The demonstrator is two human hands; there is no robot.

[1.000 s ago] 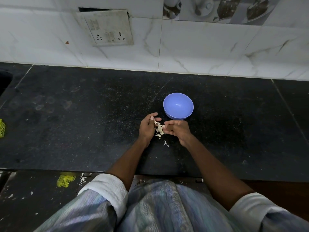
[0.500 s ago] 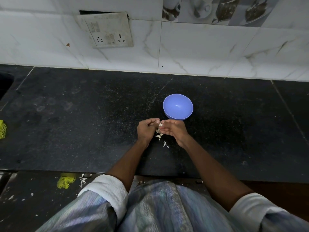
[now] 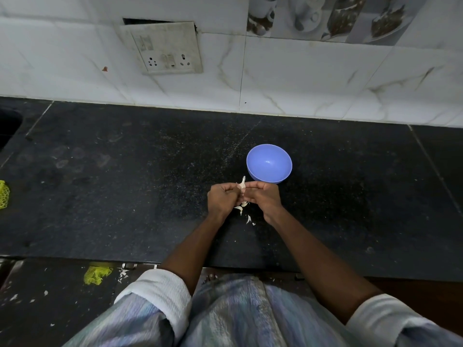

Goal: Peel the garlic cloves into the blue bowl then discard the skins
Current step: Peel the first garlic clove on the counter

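A blue bowl (image 3: 269, 163) stands on the black counter (image 3: 125, 184), with nothing visible inside it. Just in front of it my left hand (image 3: 221, 199) and my right hand (image 3: 263, 197) meet, fingers curled, and pinch a garlic clove (image 3: 242, 186) between them. A strip of pale skin sticks up from the clove. A few loose garlic skins (image 3: 240, 209) lie on the counter under and just behind my hands.
A tiled wall with a switch and socket plate (image 3: 165, 48) rises behind the counter. Yellow mesh netting (image 3: 3, 195) lies at the counter's far left edge, another piece (image 3: 96, 274) on the floor below. A dark sink opening (image 3: 8, 126) shows at the upper left.
My hands have closed together around the clove and lifted slightly toward the bowl. The skin strip now sticks up between my fingertips.
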